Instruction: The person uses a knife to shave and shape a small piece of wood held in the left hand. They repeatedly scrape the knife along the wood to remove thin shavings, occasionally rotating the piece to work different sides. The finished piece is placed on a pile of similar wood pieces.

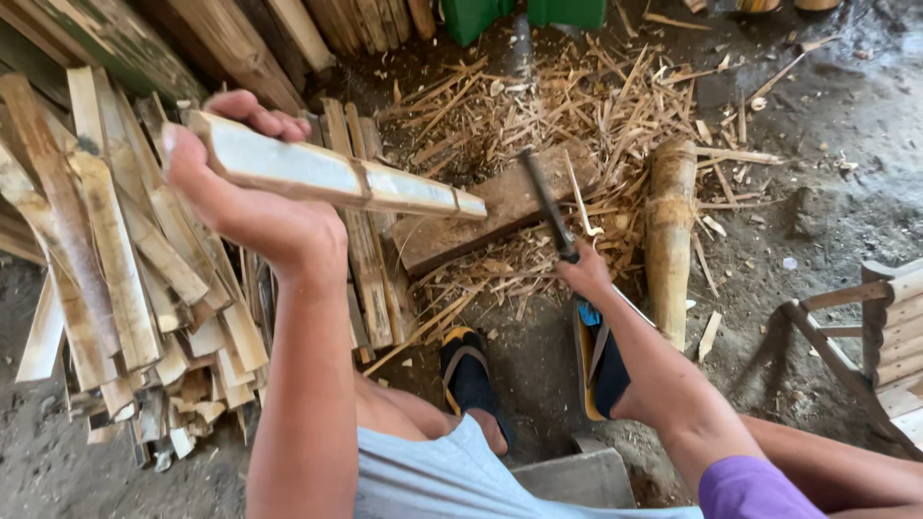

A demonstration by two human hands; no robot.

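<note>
Head cam: left hand [252, 197] is wrapped tight around one end of a flat split bamboo slat [332, 175], pale inner face up, held level above the stack of slats [125, 279]. Right hand [584, 274] is closed on a dark-bladed knife [546, 204], tip over the worn wooden block [481, 219] amid stringy shavings. A round bamboo section [670, 231] lies just beside.

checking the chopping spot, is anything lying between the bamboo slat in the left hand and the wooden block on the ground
Nothing visible does. The left hand holds the bamboo slat up in the air, its far end above the near corner of the wooden block. The blade in the right hand lies across the block's right part; shavings lie around it.
</note>
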